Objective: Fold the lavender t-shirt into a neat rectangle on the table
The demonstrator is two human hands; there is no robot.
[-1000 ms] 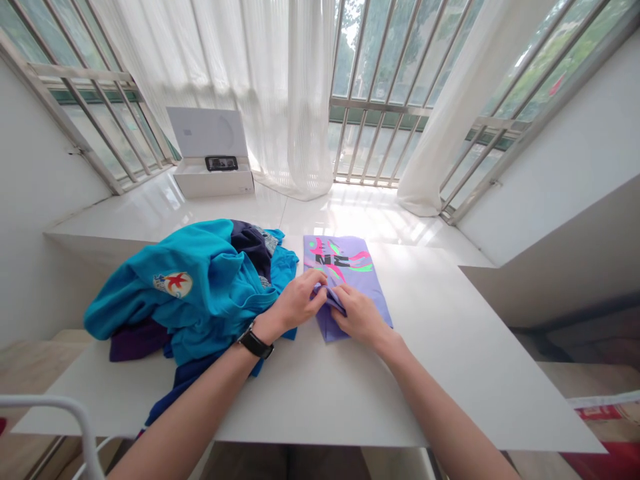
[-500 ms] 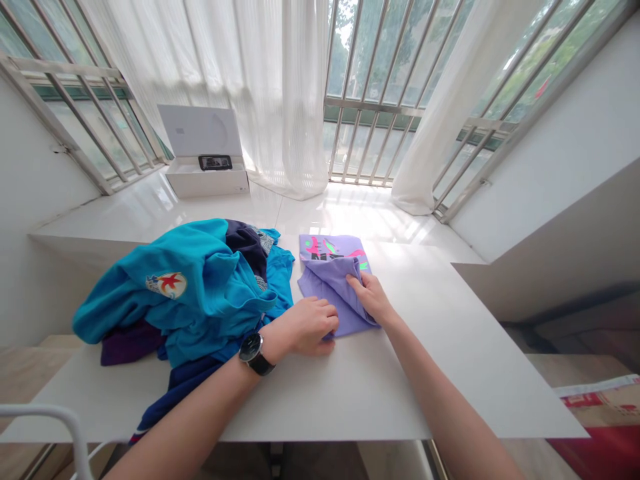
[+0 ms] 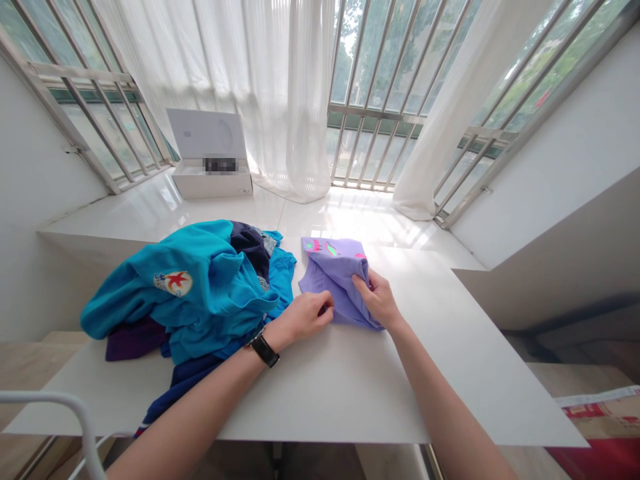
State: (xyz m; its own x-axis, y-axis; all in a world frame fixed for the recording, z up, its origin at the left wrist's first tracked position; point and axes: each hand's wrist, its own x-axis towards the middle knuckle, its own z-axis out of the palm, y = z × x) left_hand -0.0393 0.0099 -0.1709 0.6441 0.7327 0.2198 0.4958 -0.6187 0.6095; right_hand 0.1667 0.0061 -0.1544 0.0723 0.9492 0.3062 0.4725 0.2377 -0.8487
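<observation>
A light purple T-shirt (image 3: 345, 280) with pink, green and other printed shapes lies folded on the white table. My right hand (image 3: 377, 297) is closed on its right side, thumb on top, and raises a fold of the cloth that covers part of the print. At the near left edge of the shirt is my left hand (image 3: 310, 315), its fingers curled in; whether cloth is between them is hidden. A dark watch strap (image 3: 264, 349) circles my left wrist. Left of this hand, close to it, sits a heap of clothes with a turquoise top (image 3: 200, 267) uppermost.
Dark blue and purple garments (image 3: 135, 339) stick out under the heap. An open white box (image 3: 213, 183) with a blurred dark item stands on the sill before the curtain (image 3: 240, 80). A white metal tube (image 3: 83, 417) curves at the near left. A red bag (image 3: 600, 427) lies low right.
My right hand has drawn the raised purple fold farther up over the print, hiding the black lettering. My left hand has lifted slightly, with its fingers more curled. The view has shifted a little.
</observation>
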